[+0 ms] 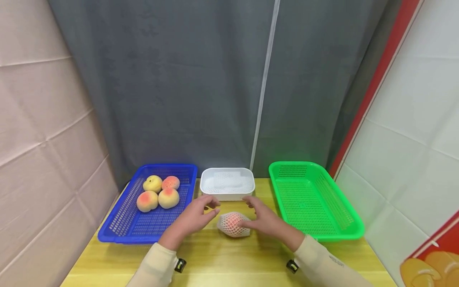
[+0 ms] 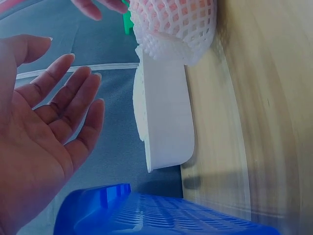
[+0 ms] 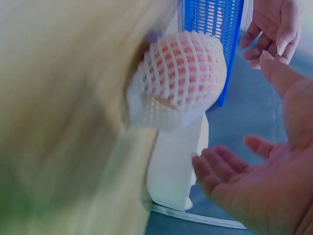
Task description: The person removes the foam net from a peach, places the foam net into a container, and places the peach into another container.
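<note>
A peach in a white foam net sleeve (image 1: 233, 224) lies on the wooden table between the two hands. In the left wrist view, the left hand (image 2: 54, 117) has its palm turned up and fingers loosely bent, with nothing in them. The right hand (image 3: 264, 171) is on the other side of the peach. Its thumb overlaps the net in the head view, while the right wrist view shows a gap between the hand and the peach. Beyond the peach stands a white basket (image 1: 227, 197) with white foam nets (image 1: 226, 180) inside.
A blue basket (image 1: 130, 238) at the left holds several peaches (image 1: 168, 198). To the right stands a green basket (image 1: 353, 231). A grey curtain (image 1: 161, 87) hangs behind the table (image 1: 229, 267), and pale walls rise on both sides.
</note>
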Action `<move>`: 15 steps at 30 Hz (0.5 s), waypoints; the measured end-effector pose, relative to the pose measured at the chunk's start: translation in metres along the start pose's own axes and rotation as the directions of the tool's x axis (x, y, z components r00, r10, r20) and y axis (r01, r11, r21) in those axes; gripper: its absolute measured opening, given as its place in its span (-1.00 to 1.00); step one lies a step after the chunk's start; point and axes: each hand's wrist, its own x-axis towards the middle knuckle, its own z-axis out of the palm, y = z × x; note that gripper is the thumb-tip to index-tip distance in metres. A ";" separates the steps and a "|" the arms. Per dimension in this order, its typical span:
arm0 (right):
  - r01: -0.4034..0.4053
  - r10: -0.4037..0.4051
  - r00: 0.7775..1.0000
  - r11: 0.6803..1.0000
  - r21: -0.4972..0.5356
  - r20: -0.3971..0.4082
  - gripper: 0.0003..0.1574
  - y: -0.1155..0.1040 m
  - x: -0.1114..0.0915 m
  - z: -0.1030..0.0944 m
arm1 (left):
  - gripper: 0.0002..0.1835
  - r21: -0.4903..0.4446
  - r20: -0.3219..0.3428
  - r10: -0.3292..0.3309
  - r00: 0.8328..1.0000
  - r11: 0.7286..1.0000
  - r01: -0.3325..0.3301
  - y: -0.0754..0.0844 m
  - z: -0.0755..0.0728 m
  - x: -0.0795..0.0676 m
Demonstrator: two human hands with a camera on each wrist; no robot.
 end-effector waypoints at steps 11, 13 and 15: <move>-0.163 0.161 0.987 0.978 0.134 0.022 0.08 0.011 -0.006 0.024 | -0.87 0.019 -0.013 -0.015 1.000 1.000 0.015 0.002 0.002 -0.001; -0.160 0.157 0.987 0.977 0.140 0.033 0.08 0.013 -0.006 0.029 | -0.86 0.016 -0.012 -0.018 1.000 1.000 0.019 0.002 0.002 -0.001; -0.165 0.160 0.986 0.975 0.146 0.050 0.10 0.016 -0.005 0.034 | -0.86 0.016 -0.012 -0.020 1.000 1.000 0.021 0.002 0.002 -0.001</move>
